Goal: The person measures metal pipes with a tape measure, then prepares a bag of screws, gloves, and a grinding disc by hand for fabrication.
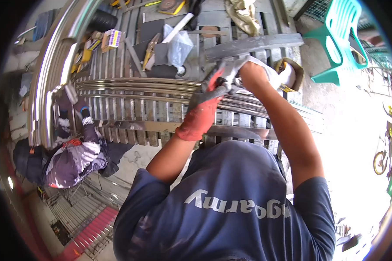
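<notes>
My left hand (204, 104) wears a red glove with grey on its fingers. It is closed, its fingers curled against a bunched grey-white cloth (236, 66) above the metal rods. My right hand (252, 76) is bare and bent over the same cloth, which spreads out on both sides of it. Its fingertips are mostly hidden, but the hand appears closed on the cloth. Beneath both hands, a bundle of long shiny metal rods (139, 85) runs across the slatted metal bench (154, 114).
A flat grey bar (257, 45) lies beyond my hands, near an open cardboard box (297, 75). Pliers (150, 50) and a plastic bag (178, 47) lie farther left. Long shiny tubes (52, 74) stand at left near another person (76, 158). A green chair (335, 41) is at right.
</notes>
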`<state>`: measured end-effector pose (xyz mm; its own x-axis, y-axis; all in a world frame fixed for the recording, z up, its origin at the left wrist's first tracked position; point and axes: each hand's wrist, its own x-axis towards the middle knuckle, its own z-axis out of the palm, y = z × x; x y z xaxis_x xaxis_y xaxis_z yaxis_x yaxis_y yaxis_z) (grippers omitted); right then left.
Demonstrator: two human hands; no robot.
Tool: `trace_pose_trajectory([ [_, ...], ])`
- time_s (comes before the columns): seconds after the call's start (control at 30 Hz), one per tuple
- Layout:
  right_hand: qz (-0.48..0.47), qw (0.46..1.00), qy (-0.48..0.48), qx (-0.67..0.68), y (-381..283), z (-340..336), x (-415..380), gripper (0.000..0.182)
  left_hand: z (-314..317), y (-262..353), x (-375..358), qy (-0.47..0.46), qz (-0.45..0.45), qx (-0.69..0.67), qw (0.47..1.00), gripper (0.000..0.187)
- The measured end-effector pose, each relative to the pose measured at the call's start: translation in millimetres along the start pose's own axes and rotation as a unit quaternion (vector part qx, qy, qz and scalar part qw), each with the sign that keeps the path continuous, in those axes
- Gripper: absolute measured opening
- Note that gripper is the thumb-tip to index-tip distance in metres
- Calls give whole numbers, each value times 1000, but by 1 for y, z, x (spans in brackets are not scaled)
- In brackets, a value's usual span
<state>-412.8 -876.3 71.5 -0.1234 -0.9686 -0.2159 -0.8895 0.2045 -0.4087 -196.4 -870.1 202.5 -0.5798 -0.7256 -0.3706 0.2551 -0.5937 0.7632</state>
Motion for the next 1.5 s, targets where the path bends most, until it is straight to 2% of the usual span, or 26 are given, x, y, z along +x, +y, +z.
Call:
trace_pose_trajectory([
  [0.07,29,999,-35,29,-9,-17,-6,28,-5,-4,4,14,16,20,1000,69],
  [0.13,35,996,-14,83,-12,-24,-12,33,1,2,5,16,36,8,999,70],
  [0.2,28,972,-39,229,-7,-27,-15,38,-1,4,7,8,33,-3,999,72],
  [0.33,13,933,-14,361,7,-16,-20,44,-7,3,6,-8,40,12,999,75],
  [0.4,74,868,-55,489,9,-20,-26,42,-6,5,6,1,41,13,999,74],
  [0.47,154,770,-123,608,-2,-54,-40,41,1,12,4,10,47,22,999,74],
  [0.53,139,702,-120,688,1,-59,-52,42,-2,7,5,30,45,10,998,74],
  [0.63,148,639,-108,747,16,-99,-79,39,-10,7,8,-7,31,29,999,80],
  [0.67,126,600,-109,783,34,-103,-84,39,-12,6,8,1,29,29,999,79],
  [0.73,107,599,-43,792,60,-120,-91,37,-5,14,9,6,30,45,999,77],
  [0.8,136,649,-15,748,100,-120,-86,35,-15,10,9,-8,29,37,999,75],
  [0.83,185,670,23,718,107,-118,-80,32,-18,7,10,-17,29,33,999,73],
  [0.87,206,720,29,662,126,-109,-74,36,-16,6,9,-11,30,32,999,73],
  [0.93,286,782,42,552,140,-98,-59,48,-10,11,12,7,25,29,999,71],
  [1.03,310,816,36,486,151,-87,-57,47,-14,9,11,-10,35,26,999,70],
  [1.13,305,819,43,484,152,-92,-55,53,-12,14,7,0,40,27,999,71],
  [1.17,292,838,44,459,152,-99,-54,48,-15,18,10,1,30,24,999,71],
  [1.23,231,927,43,292,177,-94,-48,45,-18,18,9,5,30,22,999,71],
  [1.3,318,905,51,278,175,-104,-49,40,-17,16,8,18,38,17,999,72],
  [1.4,260,958,89,83,159,-111,-54,31,-19,13,7,7,48,6,999,72],
  [1.43,276,952,84,101,167,-99,-50,29,-15,13,6,16,50,8,999,72],
  [1.5,263,962,56,43,176,-74,-38,30,-6,14,3,33,52,14,998,72],
])
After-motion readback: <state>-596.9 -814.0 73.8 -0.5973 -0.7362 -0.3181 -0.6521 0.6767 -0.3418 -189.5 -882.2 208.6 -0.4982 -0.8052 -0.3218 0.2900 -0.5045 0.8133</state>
